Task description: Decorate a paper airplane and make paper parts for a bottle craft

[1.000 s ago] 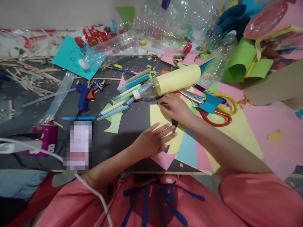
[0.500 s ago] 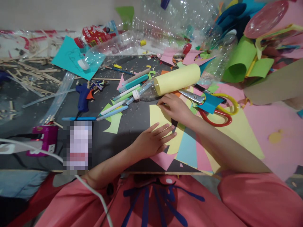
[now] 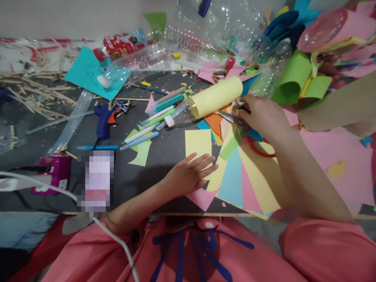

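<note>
My left hand [image 3: 192, 172] lies flat with fingers spread over a small pale yellow paper rectangle [image 3: 198, 139] and other paper pieces. My right hand [image 3: 258, 113] has its fingers curled at the scissors [image 3: 235, 118], closed on a dark and metal part; the exact grip is partly hidden. A red handle loop [image 3: 261, 149] shows below that hand. Just beyond the hands, a clear plastic bottle [image 3: 190, 109] wrapped in a yellow paper sleeve [image 3: 219, 98] lies on its side. Coloured paper strips [image 3: 232, 180] fan out under my right forearm.
Several markers [image 3: 166, 103] lie left of the bottle. A blue glue gun [image 3: 102, 121], a phone [image 3: 98, 180] and a purple power adapter [image 3: 53, 174] are at the left. Clear bottles [image 3: 141, 60] and wooden sticks [image 3: 44, 92] crowd the back. A white cable [image 3: 114, 235] crosses in front.
My right hand has moved from the small yellow rectangle to the right and away, onto the scissors, and its fingers have curled. Blue paper by the scissors has shifted. My left hand stays put.
</note>
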A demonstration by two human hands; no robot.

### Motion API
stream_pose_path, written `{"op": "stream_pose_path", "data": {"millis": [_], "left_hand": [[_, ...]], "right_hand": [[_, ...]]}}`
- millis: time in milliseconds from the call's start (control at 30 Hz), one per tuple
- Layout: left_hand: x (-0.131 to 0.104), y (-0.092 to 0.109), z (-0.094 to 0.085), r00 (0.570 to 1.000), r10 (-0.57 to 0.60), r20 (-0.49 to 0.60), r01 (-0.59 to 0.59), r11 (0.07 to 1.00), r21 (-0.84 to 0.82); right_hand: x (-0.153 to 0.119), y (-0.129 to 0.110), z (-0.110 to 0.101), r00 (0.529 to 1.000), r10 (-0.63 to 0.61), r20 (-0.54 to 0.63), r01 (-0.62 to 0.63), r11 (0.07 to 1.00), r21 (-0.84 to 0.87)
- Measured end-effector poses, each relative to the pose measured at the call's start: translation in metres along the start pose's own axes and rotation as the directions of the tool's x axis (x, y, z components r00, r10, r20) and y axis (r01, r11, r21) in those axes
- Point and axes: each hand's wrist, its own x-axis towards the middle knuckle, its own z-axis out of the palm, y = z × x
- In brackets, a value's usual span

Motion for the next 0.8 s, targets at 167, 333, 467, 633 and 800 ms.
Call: {"op": "stream_pose_path", "data": {"millis": [167, 333, 467, 633, 800], "left_hand": [[0.002, 0.000, -0.002, 0.999, -0.012, 0.035, 0.012, 1.000, -0.013], [0.002, 0.000, -0.002, 0.999, -0.011, 0.045, 0.012, 1.000, -0.022], [0.002, 0.001, 0.001, 0.999, -0.016, 0.030, 0.016, 1.000, -0.019], [0.001, 0.000, 0.004, 1.000, -0.008, 0.013, 0.008, 1.000, -0.011], [0.000, -0.001, 0.005, 1.000, 0.005, 0.004, -0.005, 1.000, -0.019]], "right_hand": [[0.001, 0.001, 0.018, 1.000, -0.027, -0.015, 0.026, 0.999, -0.046], [-0.006, 0.004, 0.015, 0.985, 0.014, -0.173, 0.004, 0.995, 0.104], [-0.016, 0.008, 0.001, 0.869, 0.028, -0.495, 0.168, 0.923, 0.347], [-0.027, -0.004, -0.020, 0.643, 0.094, -0.760, 0.517, 0.679, 0.521], [-0.034, -0.025, -0.026, 0.882, 0.311, -0.355, 0.265, 0.294, 0.918]]}}
